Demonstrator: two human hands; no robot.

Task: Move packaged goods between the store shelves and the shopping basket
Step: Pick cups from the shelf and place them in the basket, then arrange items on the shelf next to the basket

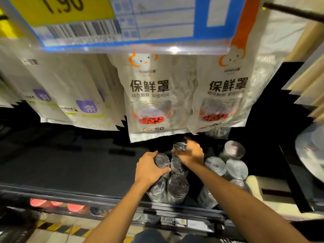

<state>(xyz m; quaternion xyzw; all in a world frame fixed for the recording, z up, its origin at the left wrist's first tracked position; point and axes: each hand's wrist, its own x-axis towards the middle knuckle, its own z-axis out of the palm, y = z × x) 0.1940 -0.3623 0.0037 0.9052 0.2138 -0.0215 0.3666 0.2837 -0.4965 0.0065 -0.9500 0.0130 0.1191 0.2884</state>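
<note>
Rolls (178, 187) wrapped in shiny film stand upright in a tight cluster on the dark shelf (70, 165), under hanging bags (150, 95). The left hand (149, 168) curls round the top of the front roll (162, 161). The right hand (192, 155) is clamped round the back roll (178, 146) just behind; whether that one is off the shelf I cannot tell. No basket is in view. The step looks like taking both rolls out. Lift each straight up so the neighbours touching them do not topple, grip below the slippery top, and clear the low bag edges before drawing back.
</note>
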